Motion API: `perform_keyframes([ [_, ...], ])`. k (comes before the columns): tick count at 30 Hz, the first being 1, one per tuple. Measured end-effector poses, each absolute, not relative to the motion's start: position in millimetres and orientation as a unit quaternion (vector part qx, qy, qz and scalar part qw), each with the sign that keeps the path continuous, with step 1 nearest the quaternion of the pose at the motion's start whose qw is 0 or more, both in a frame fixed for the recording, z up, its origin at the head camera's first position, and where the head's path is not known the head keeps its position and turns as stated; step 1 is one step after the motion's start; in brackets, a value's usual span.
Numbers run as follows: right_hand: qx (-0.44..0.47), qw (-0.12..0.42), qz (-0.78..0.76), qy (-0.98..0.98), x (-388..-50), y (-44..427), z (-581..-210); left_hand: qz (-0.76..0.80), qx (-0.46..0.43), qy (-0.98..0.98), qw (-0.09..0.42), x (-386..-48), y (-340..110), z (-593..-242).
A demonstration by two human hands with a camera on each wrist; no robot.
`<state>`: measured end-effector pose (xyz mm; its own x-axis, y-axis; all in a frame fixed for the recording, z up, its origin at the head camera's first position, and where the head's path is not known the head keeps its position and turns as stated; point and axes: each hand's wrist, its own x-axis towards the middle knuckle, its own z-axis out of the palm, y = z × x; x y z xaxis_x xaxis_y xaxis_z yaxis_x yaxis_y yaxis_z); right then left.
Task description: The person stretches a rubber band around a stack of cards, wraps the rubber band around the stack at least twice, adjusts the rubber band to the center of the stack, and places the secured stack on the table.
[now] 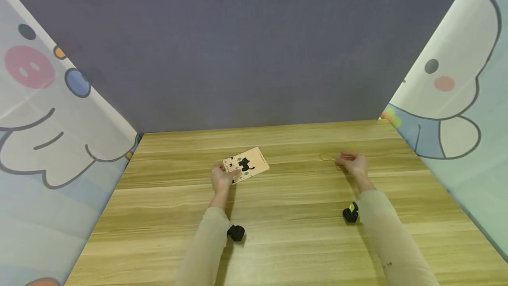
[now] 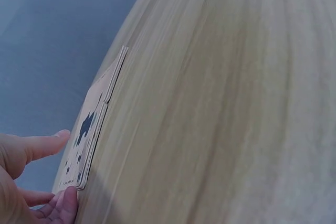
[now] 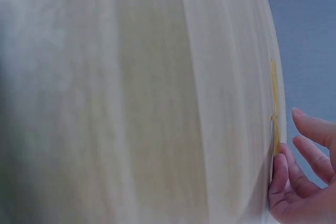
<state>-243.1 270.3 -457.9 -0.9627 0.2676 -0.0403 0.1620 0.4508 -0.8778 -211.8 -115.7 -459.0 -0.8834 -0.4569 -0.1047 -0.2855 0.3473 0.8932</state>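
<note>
1. We see a cream booklet (image 1: 254, 162) on the wood-grained table (image 1: 285, 215), set at a slant, its corners rounded. Its cover carries a large black cat, smaller black figures, green plants and pale upright strips, with a short line of dark print near the right end.
2. To the right of the booklet we find a thin yellow band (image 3: 276, 135), forming a slim open loop on the table.
3. At the booklet's left end is the left hand (image 1: 222, 178). Its thumb reaches over the cover while its fingers touch the end; thumb and fingers stand apart, not clamped together.
4. Well to the right of the booklet, the right hand (image 1: 354, 162) has its fingertips at the near end of the band. Its thumb stands clear of the lower fingers; whether they touch the band we cannot tell.
5. Only the head view gives us the cover's colours clearly, and the printed curtains to the left (image 1: 39, 144) and right (image 1: 448, 92) of the booklet.
6. The left wrist view adds the booklet's layered edge, with a small step partway along, and shows us the gap under the thumb that the head view hides.
7. The right wrist view shows us the band nearly edge-on, pinched narrow midway, where from the head it reads as a faint loop.
</note>
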Motion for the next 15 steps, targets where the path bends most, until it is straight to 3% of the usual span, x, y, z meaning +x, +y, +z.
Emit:
perform_keyframes([
  [15, -0.125, 0.054, 0.415, -0.900, -248, 270, -463, -0.429, 0.271, -0.858, 0.082, -215, -104, -464],
])
